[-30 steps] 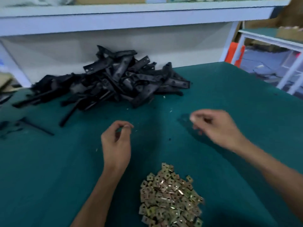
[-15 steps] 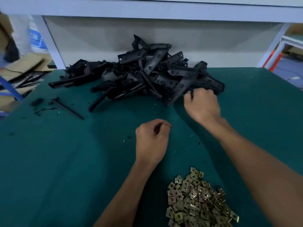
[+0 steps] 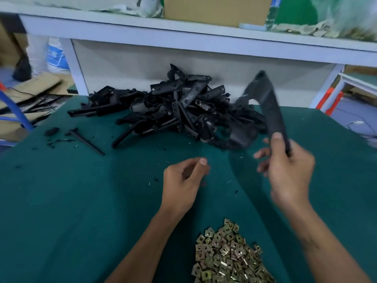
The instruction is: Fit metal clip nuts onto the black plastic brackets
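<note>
Covering table (image 3: 61,201): green cloth, perhaps felt.

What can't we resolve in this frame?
- Head view: left hand is curled; whether it holds a clip nut is hidden by its own fingers.
- Bracket in the right hand: motion blur hides its holes and clip seats.
- Clip nut pile: cut off by the bottom edge.
</note>
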A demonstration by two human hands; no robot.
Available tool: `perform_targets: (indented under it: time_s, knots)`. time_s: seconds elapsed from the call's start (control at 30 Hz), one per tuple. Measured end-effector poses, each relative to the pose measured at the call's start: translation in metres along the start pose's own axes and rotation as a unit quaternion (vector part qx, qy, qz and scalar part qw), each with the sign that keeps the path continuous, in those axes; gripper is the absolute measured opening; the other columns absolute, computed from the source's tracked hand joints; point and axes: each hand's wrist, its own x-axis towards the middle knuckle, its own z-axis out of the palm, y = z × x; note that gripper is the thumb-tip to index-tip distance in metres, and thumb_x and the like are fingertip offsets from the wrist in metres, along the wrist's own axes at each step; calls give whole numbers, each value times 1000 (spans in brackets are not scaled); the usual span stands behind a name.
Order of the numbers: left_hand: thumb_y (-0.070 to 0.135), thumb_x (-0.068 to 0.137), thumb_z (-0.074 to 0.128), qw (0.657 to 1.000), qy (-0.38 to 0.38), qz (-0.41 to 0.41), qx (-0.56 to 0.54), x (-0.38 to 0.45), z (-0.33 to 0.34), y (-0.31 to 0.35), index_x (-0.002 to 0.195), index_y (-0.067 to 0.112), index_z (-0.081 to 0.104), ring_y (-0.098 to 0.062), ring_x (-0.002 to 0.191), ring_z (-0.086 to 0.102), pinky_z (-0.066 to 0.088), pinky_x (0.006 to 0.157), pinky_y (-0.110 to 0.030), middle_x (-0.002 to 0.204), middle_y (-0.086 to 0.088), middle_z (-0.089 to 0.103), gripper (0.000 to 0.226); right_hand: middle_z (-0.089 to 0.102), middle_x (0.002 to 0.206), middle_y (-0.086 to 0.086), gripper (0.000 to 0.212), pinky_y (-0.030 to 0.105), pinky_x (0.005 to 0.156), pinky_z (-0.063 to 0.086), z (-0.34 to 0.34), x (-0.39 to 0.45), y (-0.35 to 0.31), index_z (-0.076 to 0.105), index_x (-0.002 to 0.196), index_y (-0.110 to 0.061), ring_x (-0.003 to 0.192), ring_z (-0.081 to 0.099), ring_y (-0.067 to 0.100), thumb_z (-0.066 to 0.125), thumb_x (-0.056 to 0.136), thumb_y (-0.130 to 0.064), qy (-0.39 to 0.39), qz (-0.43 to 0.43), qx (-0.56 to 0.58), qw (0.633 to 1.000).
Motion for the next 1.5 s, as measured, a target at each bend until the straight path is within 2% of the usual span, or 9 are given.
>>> perform_targets:
  time_s: [0.13,0.3,0.47,0.57,0.77,0.9,1.07,1.3,1.5]
  knots:
    - [53,97,52,997,-62,13,-37,2,3,6,141,21,54,-5,124,60,52,98,-28,127,13,69,55,69,72,10,28,20,38,32,18,-45,5,73,91,-22,41,46,16,55,104,-38,-208,29,113,971]
    - [69,98,31,995,-21,20,-100,4,14,32,118,49,67,-14,126,59,42,110,-46,129,9,67,45,49,56,2,29,32,44,30,27,-68,11,68,78,-36,46,42,15,54,103,-37,-356,-17,41,933]
    - [40,106,44,974,106,31,-196,15,4,50,90,30,69,-22,72,71,56,60,-36,93,-2,74,31,57,114,-28,32,17,88,44,27,-64,26,70,94,-41,108,56,-3,44,101,-58,-525,-92,-104,840]
    - [38,108,41,989,120,17,-86,16,-7,39,77,29,58,-18,47,51,44,44,-31,76,-1,65,36,56,136,-23,42,17,109,36,22,-45,44,70,126,-28,129,47,-8,50,100,-54,-475,-40,-126,870]
    - [29,103,55,966,84,-9,242,19,-33,20,86,11,67,-17,49,55,43,47,-37,58,6,63,27,65,133,0,30,22,106,39,4,-11,61,69,126,-12,127,58,17,61,101,-26,-193,-49,-170,965]
    - [17,104,50,971,27,-29,237,27,-46,19,90,24,68,-11,61,70,54,49,-39,86,9,74,24,75,83,5,13,27,61,48,-9,-31,51,80,90,-22,66,65,22,68,94,-23,-347,-4,11,938]
    - [29,104,50,930,-117,-53,343,20,-40,10,79,12,57,-26,56,64,50,54,-39,69,-5,67,31,65,95,-2,15,25,68,45,-32,-32,38,80,97,-26,73,56,10,79,86,-15,-575,27,-55,816]
    - [66,97,17,816,-69,135,558,-5,-14,0,75,25,36,-32,56,52,33,55,-36,65,-1,53,51,53,101,-12,23,20,73,43,-40,-41,31,78,94,-36,81,53,9,82,84,-16,-564,-3,-132,815]
    - [68,98,15,799,-60,191,567,-11,-11,-2,78,23,38,-34,58,60,36,52,-33,67,-6,62,54,58,80,-9,22,25,64,44,-41,-40,33,65,83,-34,68,52,5,81,86,-19,-567,15,-165,807]
